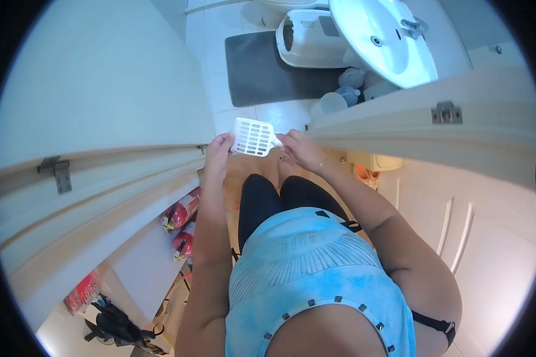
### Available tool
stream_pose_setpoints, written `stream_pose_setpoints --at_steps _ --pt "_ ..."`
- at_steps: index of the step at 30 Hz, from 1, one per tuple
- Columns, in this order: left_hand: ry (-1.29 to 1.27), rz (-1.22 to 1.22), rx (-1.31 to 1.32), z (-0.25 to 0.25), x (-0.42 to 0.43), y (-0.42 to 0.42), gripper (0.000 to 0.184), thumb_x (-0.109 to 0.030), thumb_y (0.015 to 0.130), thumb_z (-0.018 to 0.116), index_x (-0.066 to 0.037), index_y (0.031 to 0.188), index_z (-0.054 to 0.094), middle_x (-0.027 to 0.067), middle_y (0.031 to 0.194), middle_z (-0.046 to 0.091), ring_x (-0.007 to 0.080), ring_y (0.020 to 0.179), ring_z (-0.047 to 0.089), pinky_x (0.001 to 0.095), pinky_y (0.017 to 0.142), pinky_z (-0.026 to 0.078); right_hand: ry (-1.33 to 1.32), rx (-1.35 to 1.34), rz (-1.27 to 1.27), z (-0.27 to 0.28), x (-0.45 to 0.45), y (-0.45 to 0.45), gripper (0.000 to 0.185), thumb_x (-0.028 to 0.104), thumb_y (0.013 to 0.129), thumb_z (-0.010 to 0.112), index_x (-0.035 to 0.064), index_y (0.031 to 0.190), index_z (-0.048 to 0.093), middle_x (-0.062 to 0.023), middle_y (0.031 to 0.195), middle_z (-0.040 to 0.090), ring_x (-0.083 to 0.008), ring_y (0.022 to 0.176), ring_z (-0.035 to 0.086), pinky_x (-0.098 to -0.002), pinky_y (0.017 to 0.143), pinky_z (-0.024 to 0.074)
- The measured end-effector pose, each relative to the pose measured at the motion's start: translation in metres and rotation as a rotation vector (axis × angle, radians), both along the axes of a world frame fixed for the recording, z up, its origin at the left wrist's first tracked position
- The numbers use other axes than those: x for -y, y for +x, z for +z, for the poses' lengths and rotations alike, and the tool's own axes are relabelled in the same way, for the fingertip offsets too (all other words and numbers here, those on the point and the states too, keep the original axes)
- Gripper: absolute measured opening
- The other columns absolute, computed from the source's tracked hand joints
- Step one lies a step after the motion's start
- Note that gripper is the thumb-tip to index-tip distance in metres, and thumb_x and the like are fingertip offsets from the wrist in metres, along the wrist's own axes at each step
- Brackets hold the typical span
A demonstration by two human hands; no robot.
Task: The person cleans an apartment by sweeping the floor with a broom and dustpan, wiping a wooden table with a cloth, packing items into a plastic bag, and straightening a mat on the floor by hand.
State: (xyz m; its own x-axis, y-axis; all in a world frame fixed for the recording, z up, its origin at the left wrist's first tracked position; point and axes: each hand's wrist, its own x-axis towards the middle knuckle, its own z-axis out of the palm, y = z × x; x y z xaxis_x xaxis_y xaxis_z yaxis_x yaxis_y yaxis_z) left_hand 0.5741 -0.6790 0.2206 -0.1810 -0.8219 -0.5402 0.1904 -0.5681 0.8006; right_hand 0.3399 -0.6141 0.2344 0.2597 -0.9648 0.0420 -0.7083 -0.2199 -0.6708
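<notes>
A white slotted litter scoop (pixel 255 137) is held out in front of me at the doorway, its slotted face turned up. My left hand (pixel 220 145) pinches the left edge of its blade between thumb and fingers. On the other side, my right hand (pixel 302 149) is closed around the short handle, most of which the fingers hide. Beyond the scoop, a white covered litter box (pixel 312 40) with a dark opening on its left stands on a grey mat (pixel 253 74).
A white sink (pixel 393 56) juts out at upper right, with plastic jugs (pixel 348 89) and a white tub (pixel 329 105) below it. Door frames flank me closely. Red fire extinguishers (pixel 184 209) stand at left, orange slippers (pixel 365 174) at right.
</notes>
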Motion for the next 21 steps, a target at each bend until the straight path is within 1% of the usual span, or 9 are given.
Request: stream_pose_setpoints --at_steps 2,6,8,11,14,15,16,19,21 --pt "-0.104 -0.154 0.273 -0.011 0.019 0.006 0.021 -0.022 0.085 0.049 -0.003 0.091 0.057 0.0010 0.073 0.057 0.0064 0.067 0.049 0.0211 0.061 0.038 -0.052 -0.030 0.088 0.008 0.031 -0.008 0.031 0.011 0.078 0.052 0.0064 0.108 0.050 -0.0116 0.082 0.048 -0.0282 0.079 0.047 -0.0354 0.069 0.0392" --pt "0.006 -0.041 0.222 0.005 0.037 -0.003 0.022 -0.021 0.085 0.049 -0.002 0.090 0.056 0.0019 0.072 0.056 0.0064 0.064 0.049 0.0213 0.059 0.038 -0.062 -0.103 0.203 0.011 0.074 -0.011 0.030 0.011 0.077 0.052 0.0088 0.107 0.051 -0.0096 0.082 0.049 -0.0268 0.078 0.048 -0.0352 0.070 0.0388" --pt "0.009 0.154 0.163 0.004 0.035 -0.012 0.019 -0.020 0.084 0.049 -0.002 0.081 0.054 0.0022 0.066 0.053 0.0073 0.058 0.047 0.0211 0.052 0.037 -0.059 -0.101 0.215 0.002 0.073 -0.012 0.031 0.012 0.076 0.052 0.0093 0.107 0.051 -0.0092 0.083 0.050 -0.0265 0.077 0.049 -0.0351 0.070 0.0390" --pt "0.209 0.306 0.041 -0.051 0.069 0.028 0.021 -0.023 0.086 0.046 -0.006 0.077 0.051 0.0013 0.067 0.053 0.0093 0.058 0.048 0.0195 0.052 0.038 0.011 -0.043 0.267 -0.015 0.125 0.006 0.031 0.013 0.078 0.051 0.0071 0.108 0.050 -0.0114 0.083 0.050 -0.0285 0.079 0.049 -0.0360 0.071 0.0392" --pt "0.222 0.430 0.207 -0.076 0.080 0.044 0.017 -0.024 0.086 0.046 -0.008 0.079 0.048 0.0013 0.066 0.051 0.0097 0.055 0.049 0.0199 0.050 0.039 0.103 0.063 -0.016 -0.030 0.154 -0.004 0.031 0.013 0.079 0.050 0.0042 0.109 0.048 -0.0154 0.084 0.049 -0.0320 0.080 0.049 -0.0379 0.072 0.0395" --pt "0.223 0.426 0.211 -0.077 0.080 0.050 0.017 -0.024 0.086 0.046 -0.008 0.079 0.048 0.0013 0.066 0.051 0.0097 0.055 0.049 0.0199 0.050 0.039 0.079 0.090 -0.210 -0.039 0.169 -0.016 0.032 0.014 0.079 0.051 0.0030 0.109 0.048 -0.0174 0.085 0.048 -0.0336 0.081 0.048 -0.0390 0.073 0.0395" --pt "0.227 0.369 0.265 -0.077 0.084 0.055 0.016 -0.020 0.085 0.046 -0.006 0.077 0.048 0.0008 0.064 0.049 0.0081 0.052 0.045 0.0190 0.046 0.036 0.043 0.116 -0.404 -0.045 0.191 -0.030 0.033 0.014 0.079 0.051 0.0017 0.109 0.047 -0.0194 0.086 0.048 -0.0352 0.082 0.048 -0.0401 0.074 0.0395" --pt "0.267 0.328 0.423 -0.076 0.089 0.058 0.014 -0.017 0.085 0.046 -0.006 0.077 0.048 -0.0016 0.058 0.043 0.0059 0.049 0.039 0.0177 0.042 0.031 0.007 0.022 -0.633 -0.066 0.250 -0.079 0.035 0.016 0.078 0.053 0.0012 0.109 0.047 -0.0213 0.088 0.048 -0.0369 0.082 0.048 -0.0419 0.074 0.0394" --pt "0.299 0.121 0.438 -0.066 0.096 0.064 0.012 -0.016 0.084 0.046 -0.007 0.077 0.048 -0.0022 0.058 0.042 0.0056 0.050 0.039 0.0187 0.043 0.031 0.001 -0.072 -0.776 -0.091 0.294 -0.114 0.034 0.016 0.077 0.053 0.0012 0.107 0.048 -0.0217 0.088 0.048 -0.0376 0.083 0.048 -0.0419 0.074 0.0395"
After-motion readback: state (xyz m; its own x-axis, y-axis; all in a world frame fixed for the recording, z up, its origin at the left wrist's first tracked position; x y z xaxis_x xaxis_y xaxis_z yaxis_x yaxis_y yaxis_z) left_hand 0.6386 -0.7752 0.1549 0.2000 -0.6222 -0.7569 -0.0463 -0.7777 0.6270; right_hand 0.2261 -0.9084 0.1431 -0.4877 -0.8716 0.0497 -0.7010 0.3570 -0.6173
